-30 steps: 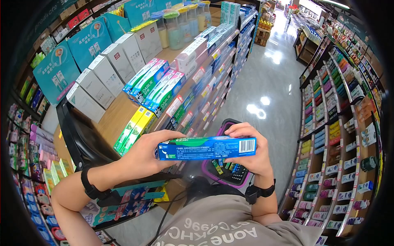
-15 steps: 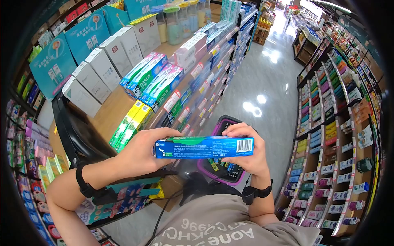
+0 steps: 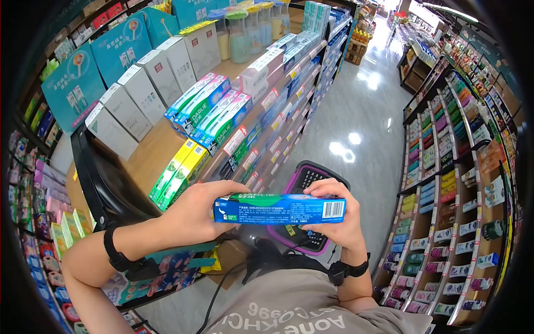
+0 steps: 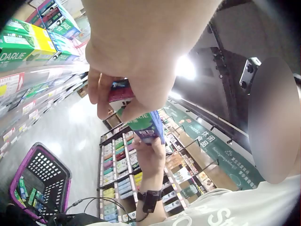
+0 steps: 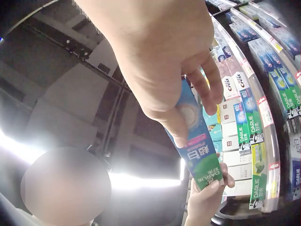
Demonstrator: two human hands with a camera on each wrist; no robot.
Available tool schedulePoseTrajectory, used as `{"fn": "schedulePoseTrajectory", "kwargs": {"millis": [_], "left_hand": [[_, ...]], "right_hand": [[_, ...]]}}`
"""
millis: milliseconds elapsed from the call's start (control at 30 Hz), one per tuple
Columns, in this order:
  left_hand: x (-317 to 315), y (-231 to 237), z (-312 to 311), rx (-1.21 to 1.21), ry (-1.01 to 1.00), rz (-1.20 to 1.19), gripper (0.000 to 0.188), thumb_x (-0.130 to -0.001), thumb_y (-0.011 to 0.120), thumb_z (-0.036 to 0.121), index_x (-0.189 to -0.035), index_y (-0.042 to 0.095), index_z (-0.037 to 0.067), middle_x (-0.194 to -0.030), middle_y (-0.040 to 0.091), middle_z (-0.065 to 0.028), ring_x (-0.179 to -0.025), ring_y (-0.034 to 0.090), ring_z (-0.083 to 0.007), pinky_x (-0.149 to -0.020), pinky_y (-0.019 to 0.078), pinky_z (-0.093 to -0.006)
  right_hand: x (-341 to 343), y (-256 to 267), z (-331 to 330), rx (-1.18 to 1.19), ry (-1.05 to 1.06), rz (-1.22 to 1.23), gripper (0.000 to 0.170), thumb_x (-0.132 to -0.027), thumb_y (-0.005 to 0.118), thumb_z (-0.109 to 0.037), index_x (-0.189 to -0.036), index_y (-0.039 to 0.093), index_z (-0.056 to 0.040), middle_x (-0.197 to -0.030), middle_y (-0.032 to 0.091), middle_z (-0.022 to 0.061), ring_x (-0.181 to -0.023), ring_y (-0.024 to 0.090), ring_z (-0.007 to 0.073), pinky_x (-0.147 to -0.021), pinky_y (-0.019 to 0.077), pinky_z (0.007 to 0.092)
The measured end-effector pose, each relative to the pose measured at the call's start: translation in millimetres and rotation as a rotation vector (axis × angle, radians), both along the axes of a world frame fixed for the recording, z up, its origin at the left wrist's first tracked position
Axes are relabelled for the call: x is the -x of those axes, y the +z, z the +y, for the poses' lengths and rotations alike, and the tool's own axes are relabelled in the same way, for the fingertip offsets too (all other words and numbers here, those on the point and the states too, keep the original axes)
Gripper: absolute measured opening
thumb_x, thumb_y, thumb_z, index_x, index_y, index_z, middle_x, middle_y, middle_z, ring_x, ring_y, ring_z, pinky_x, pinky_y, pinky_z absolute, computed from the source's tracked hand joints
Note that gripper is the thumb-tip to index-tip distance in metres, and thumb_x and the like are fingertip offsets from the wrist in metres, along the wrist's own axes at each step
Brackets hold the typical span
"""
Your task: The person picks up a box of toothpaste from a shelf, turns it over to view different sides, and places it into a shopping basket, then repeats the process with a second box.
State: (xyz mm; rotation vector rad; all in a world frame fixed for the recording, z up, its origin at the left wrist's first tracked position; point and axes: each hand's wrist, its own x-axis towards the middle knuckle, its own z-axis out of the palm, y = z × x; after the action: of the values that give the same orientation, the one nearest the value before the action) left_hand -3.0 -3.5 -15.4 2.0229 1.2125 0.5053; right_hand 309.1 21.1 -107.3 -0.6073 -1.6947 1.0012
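Between both hands is a long blue and green DARLIE toothpaste box [image 3: 278,209], its printed narrow side with the barcode turned up to the head view. The left hand [image 3: 203,209] grips the box's green end, and the right hand [image 3: 346,225] holds the barcode end, fingers over the top edge and thumb below. In the right wrist view the broad face of the toothpaste box [image 5: 200,146] shows, with the right thumb lying along it. The left wrist view has most of the box hidden behind the left hand [image 4: 134,70].
Beneath the hands a black shopping basket with a purple rim [image 3: 271,236] holds several small boxes. At left, a shelf top carries DARLIE boxes [image 3: 208,108], green-yellow boxes [image 3: 179,170] and white cartons [image 3: 139,92]. A shelf of bottles [image 3: 439,206] lines the aisle's right side.
The toothpaste box and both hands sit slightly lower in the head view, with the grip unchanged. More of the basket shows behind the box.
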Motion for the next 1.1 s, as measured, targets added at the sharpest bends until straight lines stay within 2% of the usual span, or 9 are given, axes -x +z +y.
{"fn": "schedulePoseTrajectory", "kwargs": {"millis": [67,467,567,867,967,1067,1100], "left_hand": [[-0.8,2.5,-5.6,0.006,0.0,0.0,0.051,-0.083,0.085,0.007,-0.129,0.066,0.003,-0.114,0.074,-0.0157,-0.105,0.073,-0.0305,-0.092,0.0557,-0.0377],[-1.3,-3.8,-4.7,-0.061,-0.056,-0.011,0.049,-0.083,0.086,0.01,-0.127,0.066,0.002,-0.114,0.075,-0.0169,-0.105,0.073,-0.0333,-0.093,0.0554,-0.0394],[-2.6,2.5,-5.8,-0.03,-0.051,-0.013,0.049,-0.081,0.081,0.005,-0.128,0.066,0.002,-0.116,0.074,-0.0166,-0.107,0.073,-0.0325,-0.092,0.0566,-0.0392],[-1.9,0.3,-5.3,-0.02,-0.04,0.002,0.05,-0.079,0.079,0.003,-0.128,0.066,0.002,-0.116,0.074,-0.0163,-0.107,0.073,-0.0327,-0.092,0.0567,-0.0397],[-3.7,4.0,-5.6,0.0,-0.035,0.012,0.049,-0.081,0.079,0.004,-0.128,0.066,0.002,-0.116,0.074,-0.0166,-0.107,0.073,-0.0327,-0.092,0.0567,-0.0394],[-1.2,-0.5,-3.9,-0.018,-0.049,-0.007,0.051,-0.082,0.086,0.01,-0.128,0.066,0.003,-0.112,0.075,-0.0166,-0.104,0.074,-0.0323,-0.092,0.056,-0.0394],[-1.1,-0.5,-4.6,-0.025,-0.043,-0.005,0.049,-0.082,0.084,0.008,-0.128,0.066,0.002,-0.113,0.075,-0.0166,-0.104,0.074,-0.0324,-0.092,0.0563,-0.0392]], "right_hand": [[-0.8,-0.8,-1.0,0.023,0.009,0.007,0.066,-0.062,0.1,-0.005,-0.118,0.066,-0.004,-0.12,0.068,0.0164,-0.114,0.067,0.0258,-0.1,0.0527,0.0392],[-5.5,-0.7,-9.9,-0.006,-0.025,-0.02,0.066,-0.062,0.101,-0.01,-0.117,0.065,-0.0034,-0.118,0.069,0.0184,-0.112,0.067,0.0267,-0.097,0.053,0.0393],[-4.5,-2.6,-8.7,0.004,-0.022,-0.016,0.066,-0.062,0.101,-0.01,-0.117,0.065,-0.0035,-0.118,0.069,0.0183,-0.112,0.067,0.0268,-0.097,0.0531,0.0396],[-4.0,-6.8,-7.2,0.026,-0.015,-0.006,0.065,-0.062,0.1,-0.009,-0.117,0.065,-0.0039,-0.118,0.069,0.0185,-0.112,0.067,0.0275,-0.098,0.0526,0.0408],[-4.4,-6.6,-6.3,0.02,-0.015,0.006,0.066,-0.062,0.1,-0.008,-0.117,0.065,-0.0039,-0.118,0.069,0.0184,-0.112,0.067,0.0276,-0.098,0.0526,0.0406],[-4.4,-5.7,-3.2,-0.008,-0.009,-0.01,0.066,-0.062,0.1,-0.008,-0.118,0.065,-0.0039,-0.117,0.069,0.0183,-0.112,0.067,0.0274,-0.098,0.0528,0.0403],[-3.8,-6.0,-3.3,-0.006,-0.012,-0.015,0.066,-0.063,0.1,-0.008,-0.118,0.065,-0.0039,-0.117,0.069,0.0183,-0.112,0.067,0.0274,-0.098,0.0529,0.0402]]}}
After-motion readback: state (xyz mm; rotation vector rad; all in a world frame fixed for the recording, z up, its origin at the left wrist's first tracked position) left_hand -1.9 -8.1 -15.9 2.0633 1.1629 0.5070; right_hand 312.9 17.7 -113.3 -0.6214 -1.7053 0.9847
